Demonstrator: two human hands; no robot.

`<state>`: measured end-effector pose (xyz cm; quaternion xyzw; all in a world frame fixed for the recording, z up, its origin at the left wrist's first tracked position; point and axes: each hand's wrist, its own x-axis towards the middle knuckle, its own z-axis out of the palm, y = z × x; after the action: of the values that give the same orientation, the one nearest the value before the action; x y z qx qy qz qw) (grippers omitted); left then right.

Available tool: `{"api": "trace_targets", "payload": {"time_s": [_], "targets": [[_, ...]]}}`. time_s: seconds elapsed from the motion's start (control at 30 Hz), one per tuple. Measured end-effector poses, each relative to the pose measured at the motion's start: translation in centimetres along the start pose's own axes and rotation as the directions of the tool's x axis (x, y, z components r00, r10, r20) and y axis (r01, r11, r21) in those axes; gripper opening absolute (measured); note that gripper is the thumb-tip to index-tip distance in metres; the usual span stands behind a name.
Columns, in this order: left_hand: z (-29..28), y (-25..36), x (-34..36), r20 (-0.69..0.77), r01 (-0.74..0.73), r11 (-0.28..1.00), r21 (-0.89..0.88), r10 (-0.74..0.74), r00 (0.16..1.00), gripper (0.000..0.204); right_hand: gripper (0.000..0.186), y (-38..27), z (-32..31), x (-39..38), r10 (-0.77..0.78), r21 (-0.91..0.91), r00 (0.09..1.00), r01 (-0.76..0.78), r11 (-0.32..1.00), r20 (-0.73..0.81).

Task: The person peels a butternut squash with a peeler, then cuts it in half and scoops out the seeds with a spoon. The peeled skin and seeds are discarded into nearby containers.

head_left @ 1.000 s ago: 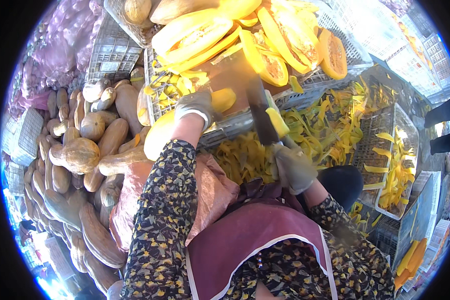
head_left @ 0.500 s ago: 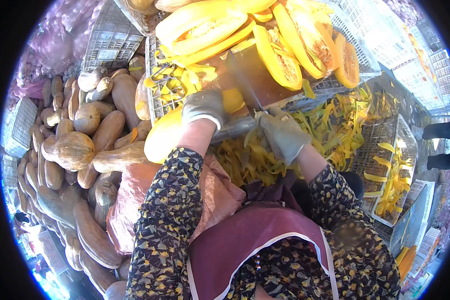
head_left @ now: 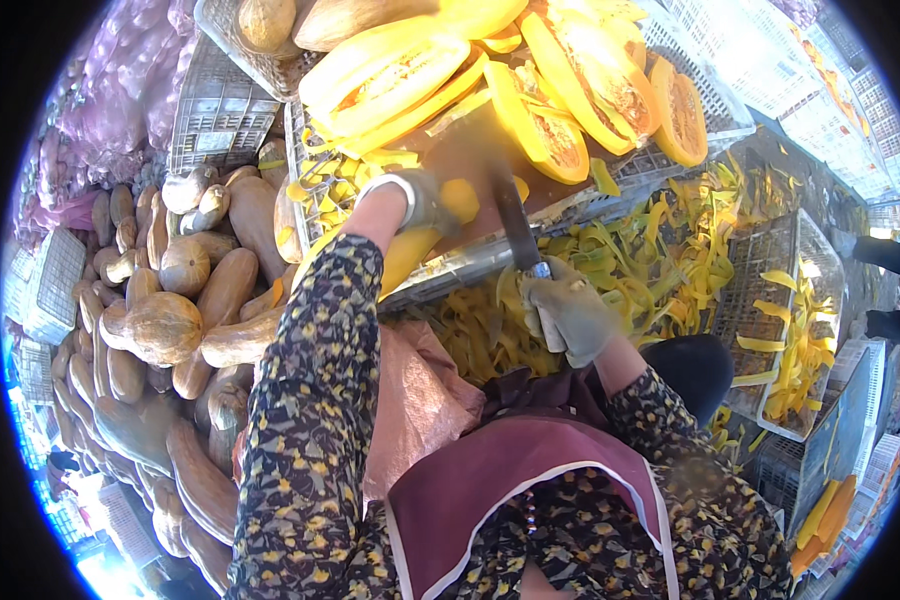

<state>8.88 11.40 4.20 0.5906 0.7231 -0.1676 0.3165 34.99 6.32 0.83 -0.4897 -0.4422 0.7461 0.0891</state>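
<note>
— Head view: left hand [head_left: 425,203], gloved, pressed down on a peeled yellow squash [head_left: 410,250] lying across the edge of the wire crate [head_left: 305,150]?

— Yes. Right hand [head_left: 570,315], gloved too, closed round a knife [head_left: 518,225], blade raised over the squash.

— Around them?

— Halved squashes [head_left: 545,120] piled above, yellow peelings [head_left: 660,260] at right, whole brown squashes [head_left: 165,325] heaped at left.

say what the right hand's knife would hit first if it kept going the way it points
Most likely the peeled yellow squash that the left hand steadies. The knife in the right hand points up toward it, though blur hides the tip and depth is unclear.
</note>
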Motion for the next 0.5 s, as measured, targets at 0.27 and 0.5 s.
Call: {"api": "trace_targets", "payload": {"time_s": [0.27, 0.5], "targets": [[0.9, -1.8, -5.7, -0.429, -0.008, 1.0, 0.004, 0.009, 0.903, 0.087, 0.018, -2.0, 0.9, -1.2, -0.402, -0.505, 0.915, 0.339, 0.794, -0.019], [3.8, -5.1, -5.5, -0.525, 0.242, 0.962, 0.129, -0.141, 0.84, 0.09, 0.019, -6.8, 4.9, -3.5, -0.716, -0.025, 0.691, 0.718, 0.696, -0.095]]}}
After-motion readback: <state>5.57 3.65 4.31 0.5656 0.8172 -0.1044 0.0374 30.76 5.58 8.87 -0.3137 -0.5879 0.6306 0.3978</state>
